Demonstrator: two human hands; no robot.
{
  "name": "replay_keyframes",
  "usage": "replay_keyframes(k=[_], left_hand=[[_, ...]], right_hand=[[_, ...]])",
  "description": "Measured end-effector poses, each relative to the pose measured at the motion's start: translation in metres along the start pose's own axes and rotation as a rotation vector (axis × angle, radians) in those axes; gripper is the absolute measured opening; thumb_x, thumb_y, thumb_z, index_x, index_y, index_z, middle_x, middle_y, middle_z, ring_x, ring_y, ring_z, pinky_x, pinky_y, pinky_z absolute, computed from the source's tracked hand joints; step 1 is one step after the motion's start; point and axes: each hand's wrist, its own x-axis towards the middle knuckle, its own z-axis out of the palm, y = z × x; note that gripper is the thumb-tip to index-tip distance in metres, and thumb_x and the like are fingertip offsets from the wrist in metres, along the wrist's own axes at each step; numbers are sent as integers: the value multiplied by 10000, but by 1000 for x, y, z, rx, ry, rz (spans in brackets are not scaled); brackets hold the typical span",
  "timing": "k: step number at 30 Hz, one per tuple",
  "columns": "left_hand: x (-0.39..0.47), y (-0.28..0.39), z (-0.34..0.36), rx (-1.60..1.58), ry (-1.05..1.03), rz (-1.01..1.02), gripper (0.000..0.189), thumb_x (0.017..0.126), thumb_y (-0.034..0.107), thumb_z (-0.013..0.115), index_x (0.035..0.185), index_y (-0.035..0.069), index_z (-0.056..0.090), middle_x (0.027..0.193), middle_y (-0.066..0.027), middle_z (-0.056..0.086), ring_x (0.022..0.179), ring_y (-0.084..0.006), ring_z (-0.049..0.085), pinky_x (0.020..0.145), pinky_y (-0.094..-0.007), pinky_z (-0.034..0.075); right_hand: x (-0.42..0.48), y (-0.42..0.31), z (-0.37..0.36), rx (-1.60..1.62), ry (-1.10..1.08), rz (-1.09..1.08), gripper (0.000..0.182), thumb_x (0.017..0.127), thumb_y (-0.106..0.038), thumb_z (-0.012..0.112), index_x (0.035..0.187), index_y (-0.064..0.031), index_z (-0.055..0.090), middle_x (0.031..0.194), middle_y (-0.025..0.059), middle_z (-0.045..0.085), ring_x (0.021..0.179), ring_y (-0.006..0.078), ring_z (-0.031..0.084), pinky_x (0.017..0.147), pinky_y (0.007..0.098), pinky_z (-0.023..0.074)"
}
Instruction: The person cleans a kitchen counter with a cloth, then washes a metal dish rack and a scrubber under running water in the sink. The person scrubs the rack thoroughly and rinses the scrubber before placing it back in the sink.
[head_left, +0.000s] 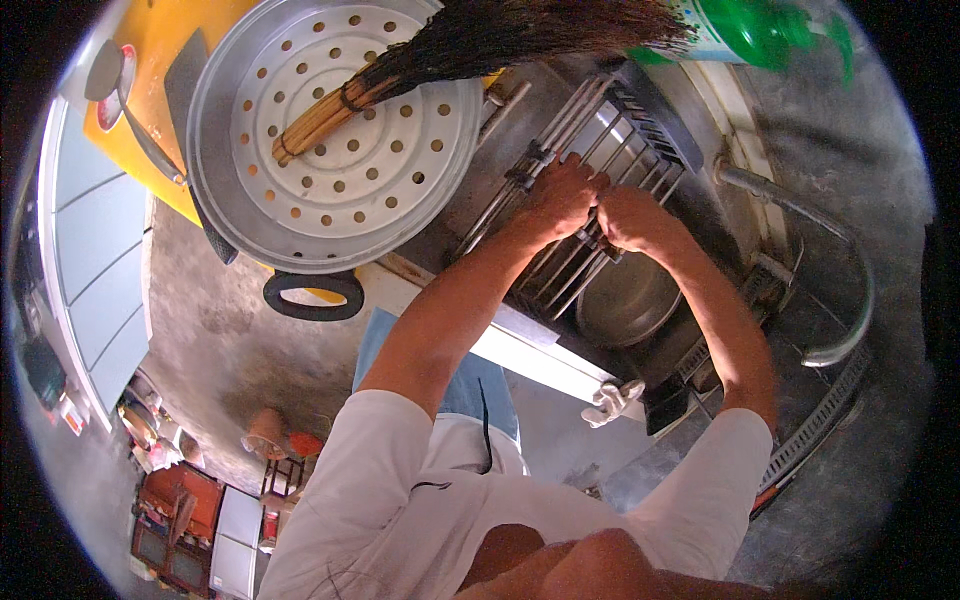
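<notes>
A rack of metal rods (592, 150) with dark joints lies across the sink (712, 232), tilted in view. My left hand (566, 196) has its fingers curled around the rods near the rack's middle. Right beside it, almost touching, my right hand (631, 217) is closed in a fist on the same rack; the fingertips of both hands are hidden. Below the rods, a round metal basin or pan (630, 300) shows in the sink, partly covered by the rack and my right forearm.
At left stands a perforated aluminium steamer (352, 195) with a whisk broom (315, 124) lying across it. A ladle (142, 135) rests on a yellow surface (169, 37). A curved faucet (855, 255) arches at right. A green pump bottle (750, 30) and a knotted white cloth (613, 403) are nearby.
</notes>
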Motion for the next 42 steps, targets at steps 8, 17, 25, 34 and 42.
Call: replay_keyframes(k=[8,17,25,34,42], left_hand=[[5,2,-4,0,-95,-16,237,842,255,634,1043,132,658,977,-88,673,1012,-282,574,956,-481,382],[5,3,3,25,-101,-22,224,838,268,658,1043,179,644,953,-40,663,1004,-252,577,979,-553,284],[3,3,0,50,-48,6,223,829,189,609,1047,172,653,932,-57,662,986,-264,578,967,-524,325],[2,4,-4,-41,-66,-17,216,843,218,620,1031,118,657,945,-80,672,991,-287,575,922,-484,408],[3,3,-2,-64,-62,-19,226,816,210,651,1019,111,658,942,-91,667,981,-281,571,897,-476,421]], right_hand=[[-20,30,-26,194,435,49,79,768,-81,626,765,-28,686,725,157,652,661,303,645,602,405,529],[-15,10,39,73,292,9,74,745,-101,632,723,-37,664,735,188,642,709,345,663,643,465,549],[-3,2,20,-9,217,34,90,721,-77,664,764,1,658,722,201,671,706,352,682,610,461,558],[-6,15,14,37,217,60,31,661,-64,644,663,-57,674,627,141,635,629,311,644,604,418,522],[-13,16,15,148,128,-44,40,687,-85,655,699,-53,676,634,118,632,602,328,641,581,425,530]])
